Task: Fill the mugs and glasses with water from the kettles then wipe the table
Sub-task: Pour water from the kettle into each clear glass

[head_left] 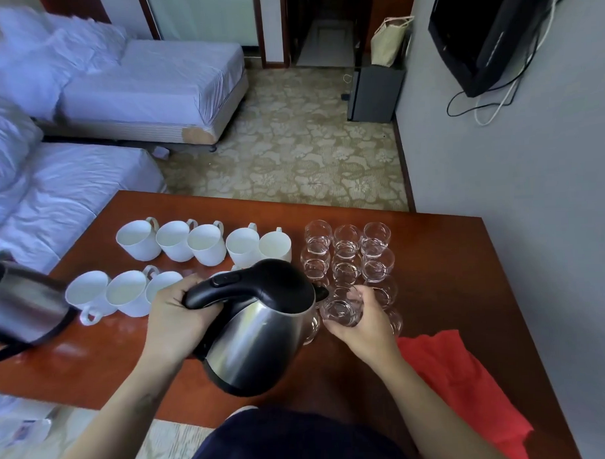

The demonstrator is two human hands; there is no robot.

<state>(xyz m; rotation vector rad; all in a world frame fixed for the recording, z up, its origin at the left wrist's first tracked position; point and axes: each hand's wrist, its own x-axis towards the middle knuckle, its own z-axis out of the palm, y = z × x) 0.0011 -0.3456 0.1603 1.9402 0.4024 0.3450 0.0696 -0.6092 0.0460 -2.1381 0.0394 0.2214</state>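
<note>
Head view: left grip (pixel 175 316) wraps kettle (pixel 260 337) handle, spout tipped at 1 glass (pixel 341 312) that right grip (pixel 369 325) clasps close, likely to spare the surface (pixel 449 258) spills.

You are in a hotel-style bedroom. Past your wooden table (pixel 450 275), one white-sheeted bed (pixel 152 93) lies at eleven o'clock and a second bed (pixel 73 199) at nine; patterned carpet (pixel 291 154) runs toward twelve, a small dark cabinet (pixel 375 93) stands at one, and a wall-mounted television (pixel 486 34) hangs at two.
</note>
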